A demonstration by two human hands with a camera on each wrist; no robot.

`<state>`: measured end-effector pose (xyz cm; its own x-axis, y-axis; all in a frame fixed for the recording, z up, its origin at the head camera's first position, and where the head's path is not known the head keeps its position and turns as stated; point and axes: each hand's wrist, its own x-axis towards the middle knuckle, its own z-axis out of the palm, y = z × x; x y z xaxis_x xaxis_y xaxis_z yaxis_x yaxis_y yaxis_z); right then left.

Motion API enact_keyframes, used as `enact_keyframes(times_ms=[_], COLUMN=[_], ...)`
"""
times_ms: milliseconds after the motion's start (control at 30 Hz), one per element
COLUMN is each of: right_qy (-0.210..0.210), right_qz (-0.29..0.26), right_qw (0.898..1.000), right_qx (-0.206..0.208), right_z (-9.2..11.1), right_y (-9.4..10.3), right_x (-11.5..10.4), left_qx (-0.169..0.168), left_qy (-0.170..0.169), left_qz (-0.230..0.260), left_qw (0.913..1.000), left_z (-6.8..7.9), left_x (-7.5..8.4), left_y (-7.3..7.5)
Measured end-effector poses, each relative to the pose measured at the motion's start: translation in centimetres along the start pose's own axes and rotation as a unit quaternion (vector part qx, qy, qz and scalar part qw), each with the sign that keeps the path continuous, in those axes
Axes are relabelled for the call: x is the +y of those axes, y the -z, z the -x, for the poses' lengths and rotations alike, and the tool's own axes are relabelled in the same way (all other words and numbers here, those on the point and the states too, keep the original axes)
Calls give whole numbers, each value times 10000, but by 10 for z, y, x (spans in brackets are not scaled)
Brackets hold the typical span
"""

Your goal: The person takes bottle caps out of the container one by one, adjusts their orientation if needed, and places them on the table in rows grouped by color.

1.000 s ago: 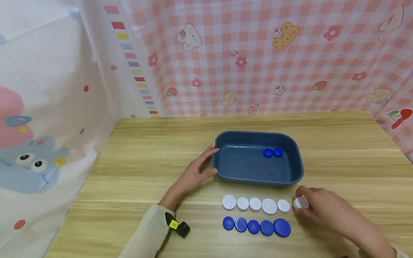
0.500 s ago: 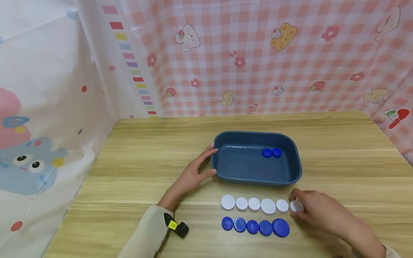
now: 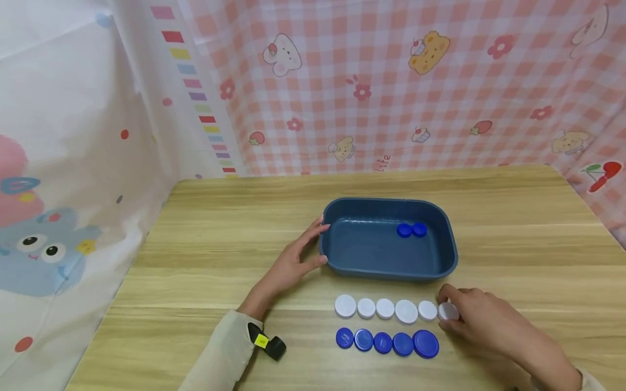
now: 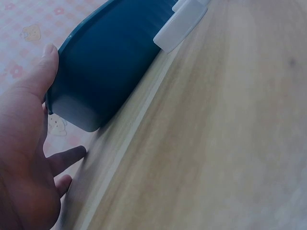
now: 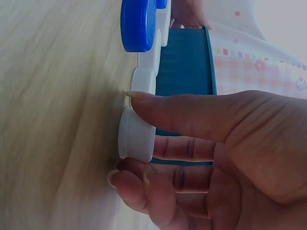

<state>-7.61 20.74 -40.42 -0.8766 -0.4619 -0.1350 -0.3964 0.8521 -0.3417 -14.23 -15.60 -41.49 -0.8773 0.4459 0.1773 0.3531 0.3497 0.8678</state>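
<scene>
At the right end of a row of white bottle caps (image 3: pixel 406 311), my right hand (image 3: pixel 494 320) pinches the last white cap (image 3: pixel 448 311) between thumb and curled fingers. In the right wrist view that cap (image 5: pixel 136 136) lies on the table, beside its neighbour in the row. A blue plastic tub (image 3: pixel 386 274) stands just behind, with two blue caps (image 3: pixel 412 230) inside near its back right. My left hand (image 3: pixel 293 263) touches the tub's left end with fairly straight fingers and thumb. The left wrist view has the thumb along the tub's rim (image 4: pixel 53 81).
Nearer the table's front lies a second row of several blue caps (image 3: pixel 383 342) of mixed sizes. The wooden table (image 3: pixel 220 228) meets a pink checked cloth (image 3: pixel 313 98) at the back and a white printed cloth (image 3: pixel 88 136) at the left.
My right hand has slid the white cap left, up to the end of the white row, and over the last half second has stayed there. The left hand remains on the tub.
</scene>
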Motion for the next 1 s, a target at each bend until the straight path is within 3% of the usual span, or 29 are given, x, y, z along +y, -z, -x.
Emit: enact_keyframes(times_ms=[600, 767, 1000], right_qy=[-171, 22, -129], right_qz=[109, 244, 571], right_qw=[9998, 9996, 9972], right_qx=[-44, 155, 468], right_z=[1, 5, 8], right_y=[1, 5, 19], right_x=[-3, -3, -15], left_qx=[-35, -28, -26], left_qy=[-26, -6, -6], left_qz=[57, 64, 77], left_qw=[10000, 10000, 10000], left_z=[0, 0, 0], left_x=[-2, -2, -3], left_y=[1, 0, -1])
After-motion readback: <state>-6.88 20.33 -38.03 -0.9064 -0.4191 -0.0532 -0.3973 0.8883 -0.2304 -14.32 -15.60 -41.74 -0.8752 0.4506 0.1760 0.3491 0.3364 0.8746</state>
